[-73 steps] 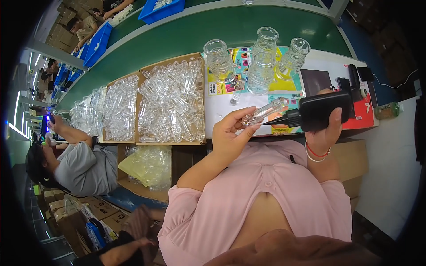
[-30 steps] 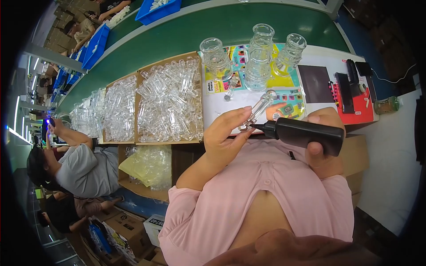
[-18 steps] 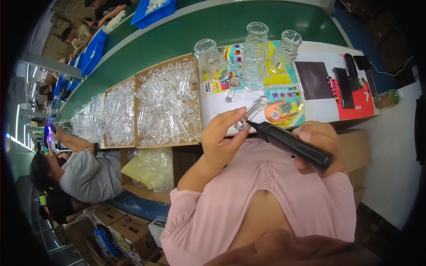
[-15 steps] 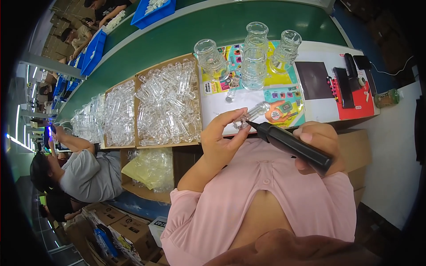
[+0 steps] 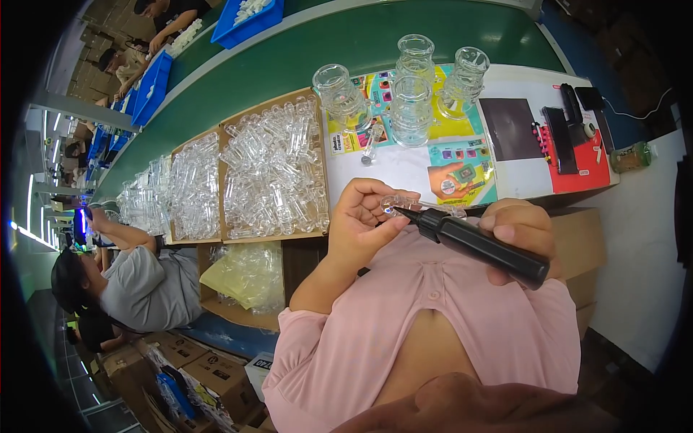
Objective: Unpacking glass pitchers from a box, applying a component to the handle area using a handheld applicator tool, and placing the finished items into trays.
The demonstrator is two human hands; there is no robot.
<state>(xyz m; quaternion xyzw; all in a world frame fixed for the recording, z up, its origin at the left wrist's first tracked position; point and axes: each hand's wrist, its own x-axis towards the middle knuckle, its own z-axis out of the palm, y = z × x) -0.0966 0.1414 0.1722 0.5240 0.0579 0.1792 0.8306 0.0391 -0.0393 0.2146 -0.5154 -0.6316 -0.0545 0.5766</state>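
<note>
At the far left, a co-worker in a soft grey shirt (image 5: 148,289) sits by the counter (image 5: 346,36), whose top is smooth green. Slim, glossy glass tubes (image 5: 271,169) lie heaped at all angles in a shallow brown cardboard tray (image 5: 323,166) along the near edge. Below that edge, crinkled yellow plastic (image 5: 249,274) sits in an open carton.

The left hand (image 5: 364,227) pinches one rounded end of a clear glass piece (image 5: 393,202) between thumb and fingers, just over the counter's near edge; its tubular end points right, partly behind a black bottle. Beyond it, a small knobbed glass tube (image 5: 372,144) lies near four ringed, open-mouthed glass vessels (image 5: 411,112) standing on bright printed sheets.

The right hand (image 5: 523,227) is closed around the matte black bottle (image 5: 491,249), its tapered nozzle aimed left at the glass; whether the tip touches is hard to tell.

Toward the counter's right end lie a dark flat square (image 5: 515,128) and a black phone (image 5: 560,141), with a squat, greenish see-through jar (image 5: 632,157) just past the corner.
</note>
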